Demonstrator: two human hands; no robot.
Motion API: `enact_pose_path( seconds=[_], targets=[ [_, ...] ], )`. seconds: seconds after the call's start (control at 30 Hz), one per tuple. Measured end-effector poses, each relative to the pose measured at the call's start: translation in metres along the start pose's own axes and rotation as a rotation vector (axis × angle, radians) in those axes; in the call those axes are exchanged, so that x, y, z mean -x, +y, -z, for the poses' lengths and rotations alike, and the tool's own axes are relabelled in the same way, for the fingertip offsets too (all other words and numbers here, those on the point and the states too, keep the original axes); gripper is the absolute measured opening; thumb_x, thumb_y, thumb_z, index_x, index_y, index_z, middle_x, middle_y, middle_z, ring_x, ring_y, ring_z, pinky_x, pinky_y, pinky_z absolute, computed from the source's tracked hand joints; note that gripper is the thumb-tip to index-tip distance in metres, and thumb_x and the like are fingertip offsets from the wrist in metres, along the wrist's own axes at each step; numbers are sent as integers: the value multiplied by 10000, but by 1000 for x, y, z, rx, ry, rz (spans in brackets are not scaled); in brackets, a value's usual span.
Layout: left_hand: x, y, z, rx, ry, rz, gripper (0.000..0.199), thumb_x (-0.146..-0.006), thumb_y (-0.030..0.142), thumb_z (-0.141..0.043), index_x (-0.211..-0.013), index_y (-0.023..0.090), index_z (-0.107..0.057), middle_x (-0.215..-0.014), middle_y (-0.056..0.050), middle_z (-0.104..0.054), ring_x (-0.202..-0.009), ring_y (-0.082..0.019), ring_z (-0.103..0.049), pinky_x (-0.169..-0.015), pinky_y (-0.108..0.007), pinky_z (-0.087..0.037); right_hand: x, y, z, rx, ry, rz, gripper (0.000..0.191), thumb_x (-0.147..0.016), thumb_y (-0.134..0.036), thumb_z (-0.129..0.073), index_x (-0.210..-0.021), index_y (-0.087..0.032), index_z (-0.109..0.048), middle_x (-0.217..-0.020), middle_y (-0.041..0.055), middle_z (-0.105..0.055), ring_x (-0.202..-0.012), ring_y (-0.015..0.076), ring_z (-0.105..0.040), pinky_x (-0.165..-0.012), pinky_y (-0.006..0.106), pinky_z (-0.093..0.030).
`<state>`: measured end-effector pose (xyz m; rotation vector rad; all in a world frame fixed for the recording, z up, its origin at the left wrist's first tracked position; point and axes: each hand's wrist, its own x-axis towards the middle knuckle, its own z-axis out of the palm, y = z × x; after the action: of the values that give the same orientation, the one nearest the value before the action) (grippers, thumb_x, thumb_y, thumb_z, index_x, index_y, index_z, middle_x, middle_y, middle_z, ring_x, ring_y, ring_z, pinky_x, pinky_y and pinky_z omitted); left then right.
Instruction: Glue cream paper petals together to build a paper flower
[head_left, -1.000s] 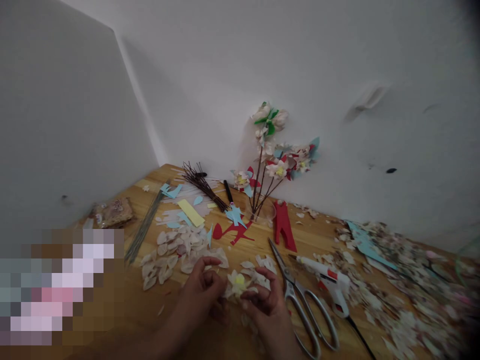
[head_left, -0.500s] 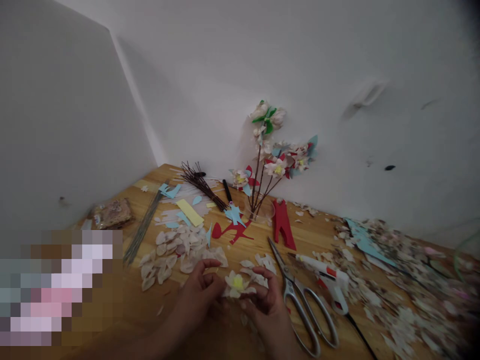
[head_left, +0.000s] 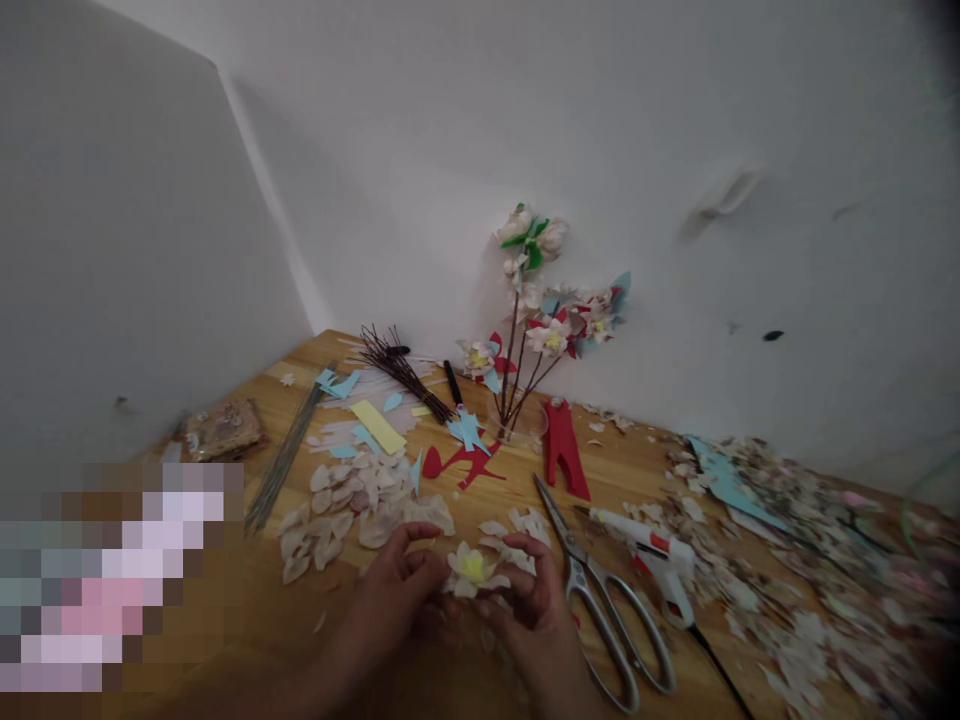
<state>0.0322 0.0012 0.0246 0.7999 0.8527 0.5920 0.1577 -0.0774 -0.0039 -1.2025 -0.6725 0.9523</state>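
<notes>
Between my two hands is a white artificial flower [head_left: 471, 570] with a yellow centre, facing up. My left hand [head_left: 405, 585] pinches it from the left, its fingers curled. From the other side my right hand [head_left: 536, 610] grips it low, thumb and fingers bent around the edge; the exact contact is partly hidden beneath the petals. Loose pale petals [head_left: 367, 490] lie in a heap beyond my left hand, and a few more petals [head_left: 531, 525] sit just past my right fingers. Scissors [head_left: 592, 580] rest right beside my right hand.
A white glue gun [head_left: 652, 545] with a cord lies right of the scissors. Behind stand red pliers-shaped material [head_left: 564, 450], a clear cup [head_left: 525, 420] of flower stems, a bundle of brown twigs [head_left: 409, 372] and wires [head_left: 292, 440]. Petal scraps [head_left: 795, 600] cover the table's right side.
The view has shifted very slightly. Both hands keep hold of the flower, almost in the same place.
</notes>
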Motion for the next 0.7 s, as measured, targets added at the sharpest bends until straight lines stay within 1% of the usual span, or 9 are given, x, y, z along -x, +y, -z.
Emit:
enact_pose_path(
  seconds=[0.07, 0.17, 0.27, 0.33, 0.43, 0.5, 0.57, 0.63, 0.7],
  targets=[
    [1, -2, 0, 14, 4, -6, 472, -567, 392, -724, -901, 214, -443, -536, 76, -608, -414, -139, -584, -354, -253, -487, 0, -1, 1, 9, -9, -11, 558, -603, -201, -778, -1027, -283, -426, -647, -76, -673, -647, 129, -630, -652, 215, -458],
    [1, -5, -1, 34, 12, 2, 397, -654, 416, -657, -923, 223, -438, -573, 63, -603, -428, -144, -591, -368, -274, -501, 0, -2, 4, 19, -43, -14, 545, -624, -194, -757, -1038, -281, -413, -666, -64, -678, -680, 143, -640, -679, 238, -463],
    [3, -3, -2, 27, 15, -6, 289, -738, 394, -573, -927, 230, -429, -630, 64, -572, -425, -128, -578, -384, -283, -507, -1, -2, 7, 17, -17, 12, 526, -637, -202, -740, -1040, -286, -414, -667, -61, -673, -683, 157, -648, -649, 248, -468],
    [7, 3, -1, -22, 36, -63, 246, -772, 391, -539, -925, 229, -434, -704, 52, -565, -457, -117, -584, -418, -278, -512, -2, -3, 9, 27, 10, 24, 512, -640, -199, -736, -1032, -290, -420, -659, -64, -668, -682, 159, -650, -617, 240, -467],
    [15, 18, 8, -164, 87, -267, 236, -791, 384, -546, -947, 229, -462, -797, 24, -571, -605, -129, -619, -552, -287, -546, -3, -5, 10, 58, 36, 31, 504, -630, -168, -741, -1012, -288, -435, -641, -66, -665, -674, 155, -648, -603, 230, -463],
    [24, 28, 23, -270, 120, -475, 237, -805, 391, -536, -984, 250, -470, -852, 15, -577, -673, -141, -629, -642, -314, -555, -4, -4, 11, 57, 54, 38, 504, -625, -161, -741, -1011, -287, -443, -635, -68, -666, -664, 145, -642, -616, 226, -462],
    [34, 34, 49, -421, 245, -665, 242, -806, 388, -534, -1009, 272, -470, -907, 0, -599, -744, -164, -642, -705, -336, -552, -4, -3, 12, 37, 63, 49, 514, -619, -169, -744, -1016, -292, -443, -635, -70, -670, -650, 133, -633, -619, 219, -459],
    [45, 37, 81, -611, 447, -820, 264, -795, 405, -534, -1020, 286, -465, -913, -15, -608, -777, -196, -648, -707, -361, -551, -5, -1, 13, 30, 68, 49, 524, -610, -175, -750, -1017, -294, -443, -634, -68, -673, -632, 128, -625, -606, 212, -454],
    [54, 39, 115, -849, 595, -914, 312, -772, 430, -540, -1030, 280, -449, -895, -28, -624, -817, -229, -652, -798, -417, -528, -5, 0, 13, 37, 64, 42, 528, -593, -177, -762, -1006, -289, -453, -621, -61, -672, -620, 130, -622, -597, 212, -451]
  ],
)
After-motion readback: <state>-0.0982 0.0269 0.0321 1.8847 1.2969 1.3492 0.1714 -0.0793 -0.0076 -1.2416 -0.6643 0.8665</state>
